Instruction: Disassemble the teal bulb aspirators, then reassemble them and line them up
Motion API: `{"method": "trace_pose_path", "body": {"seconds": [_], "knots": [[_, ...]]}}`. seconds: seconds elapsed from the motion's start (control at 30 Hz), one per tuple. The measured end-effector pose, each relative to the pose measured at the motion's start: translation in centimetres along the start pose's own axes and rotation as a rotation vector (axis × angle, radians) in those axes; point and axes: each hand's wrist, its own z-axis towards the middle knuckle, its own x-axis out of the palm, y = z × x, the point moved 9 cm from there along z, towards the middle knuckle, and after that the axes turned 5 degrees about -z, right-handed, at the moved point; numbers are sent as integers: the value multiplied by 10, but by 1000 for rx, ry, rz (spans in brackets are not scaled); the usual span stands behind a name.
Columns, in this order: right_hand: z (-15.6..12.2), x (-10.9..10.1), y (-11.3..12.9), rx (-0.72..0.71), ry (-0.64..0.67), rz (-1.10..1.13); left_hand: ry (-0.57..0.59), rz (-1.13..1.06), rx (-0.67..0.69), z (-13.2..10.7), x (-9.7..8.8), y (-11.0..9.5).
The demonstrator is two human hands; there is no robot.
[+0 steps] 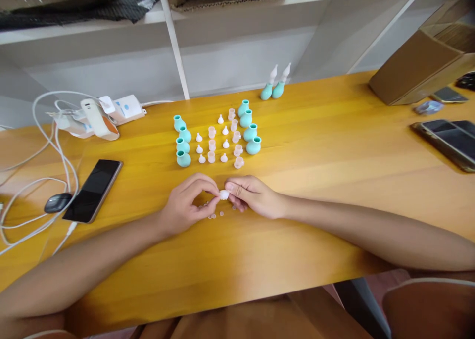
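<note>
Above the tabletop (297, 260), I observe the left hand (191, 200) and right hand (258, 195) pinching one white piece (224, 195) between them — both grips narrow. Farther back, two tipped bulbs (278, 90) look complete; eight open bulbs (254, 146), with pale cups (212, 145) and white cones (226, 144) (ranked in columns), I judge unassembled — most work remains.

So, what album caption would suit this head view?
Left hand and right hand hold a white piece near rows of teal bulbs, white tips and pale cups on a table.
</note>
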Motion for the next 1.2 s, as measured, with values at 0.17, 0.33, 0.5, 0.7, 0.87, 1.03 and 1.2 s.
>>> {"method": "trace_pose_path", "body": {"seconds": [0.17,0.33,0.5,0.7,0.87,1.03,1.2], "knots": [[-1,-1,4,-58,-8,-40,27,-28,4,1,2,-1],[-2,-3,6,-87,-34,-58,43,-46,-24,2,3,3],[-2,-3,7,-102,-34,-46,58,-66,-30,1,5,5],[-2,1,14,-137,29,-58,104,-111,-15,1,9,2],[-2,5,23,-167,75,-112,170,-146,6,0,14,0],[-2,5,22,-177,73,-140,188,-143,19,0,16,0],[-3,5,23,-188,72,-118,182,-153,20,-1,16,1]]}}
